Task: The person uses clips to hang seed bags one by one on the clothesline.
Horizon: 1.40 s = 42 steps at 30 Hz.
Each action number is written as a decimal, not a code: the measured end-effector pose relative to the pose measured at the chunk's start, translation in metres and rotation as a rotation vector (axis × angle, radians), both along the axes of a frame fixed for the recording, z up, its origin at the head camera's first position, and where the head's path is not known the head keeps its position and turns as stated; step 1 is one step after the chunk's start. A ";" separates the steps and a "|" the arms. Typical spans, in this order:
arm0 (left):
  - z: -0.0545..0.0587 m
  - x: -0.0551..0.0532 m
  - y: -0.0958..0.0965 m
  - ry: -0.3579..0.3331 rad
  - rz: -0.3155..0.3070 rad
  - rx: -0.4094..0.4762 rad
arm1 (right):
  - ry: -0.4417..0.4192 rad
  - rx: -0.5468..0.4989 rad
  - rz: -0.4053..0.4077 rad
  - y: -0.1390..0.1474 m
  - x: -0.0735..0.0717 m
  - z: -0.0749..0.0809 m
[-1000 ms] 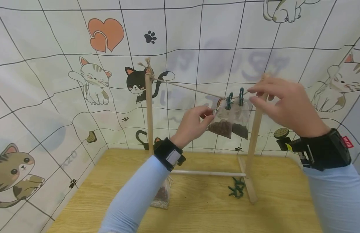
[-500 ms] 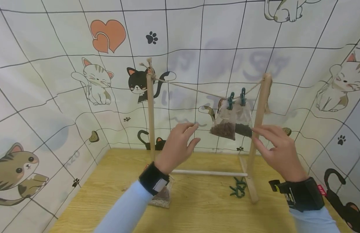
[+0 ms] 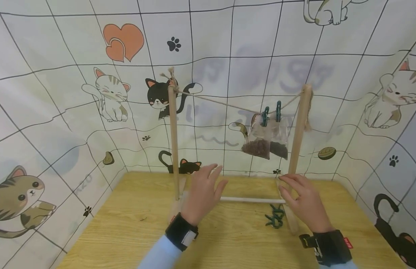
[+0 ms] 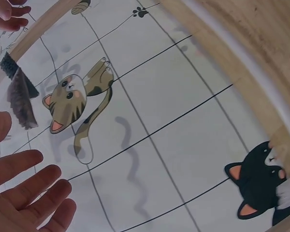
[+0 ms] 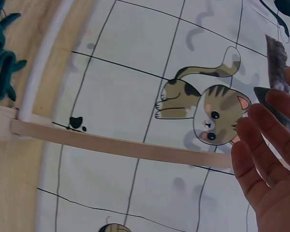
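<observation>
Two clear bags hang from the sagging string [image 3: 221, 102], one with reddish-brown contents [image 3: 256, 147], the other with dark contents [image 3: 279, 150]. Green clips [image 3: 265, 116] pin their tops to it. Below them, my left hand [image 3: 202, 194] is in front of the frame's left post, fingers spread and holding nothing. My right hand [image 3: 305, 201] overlaps the foot of the right post [image 3: 299, 129] in the head view, its fingers loosely bent and free of any object. Both wrist views show relaxed fingers, with the hanging bags beyond them.
Several loose green clips [image 3: 275, 216] lie on the wooden table [image 3: 241, 243] beside the right foot of the frame. A white rod [image 3: 251, 200] joins the two feet low down. The left post [image 3: 173, 142] carries the string's knot. Behind stands a cat-patterned curtain [image 3: 214, 45].
Both hands have come down from the hanging bags and string toward the table. The bags swing slightly and stay clipped. A third bag on the table is now hidden behind my left hand and wrist.
</observation>
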<state>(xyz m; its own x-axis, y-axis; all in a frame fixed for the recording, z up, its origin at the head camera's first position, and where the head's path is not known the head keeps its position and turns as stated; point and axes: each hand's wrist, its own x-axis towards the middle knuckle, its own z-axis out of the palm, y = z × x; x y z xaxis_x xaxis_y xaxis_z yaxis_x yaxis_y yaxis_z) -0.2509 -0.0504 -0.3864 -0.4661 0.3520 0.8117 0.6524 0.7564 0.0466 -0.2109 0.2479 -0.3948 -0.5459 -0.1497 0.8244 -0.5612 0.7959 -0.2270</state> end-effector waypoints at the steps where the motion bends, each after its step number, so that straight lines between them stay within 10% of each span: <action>1: -0.004 0.001 0.000 0.005 0.008 0.006 | -0.006 -0.003 -0.001 -0.001 0.001 -0.003; 8: -0.030 0.007 0.000 0.028 0.037 0.054 | -0.038 -0.024 -0.028 -0.008 0.005 -0.020; 21: -0.071 0.023 0.010 -0.137 0.071 0.132 | -0.167 -0.098 -0.068 -0.013 0.008 -0.063; 35: -0.083 0.026 0.021 -0.187 0.057 0.069 | -0.309 -0.104 -0.097 -0.013 0.008 -0.082; 42: -0.085 0.038 0.041 -0.154 -0.027 -0.041 | -0.523 0.005 -0.100 -0.011 0.006 -0.086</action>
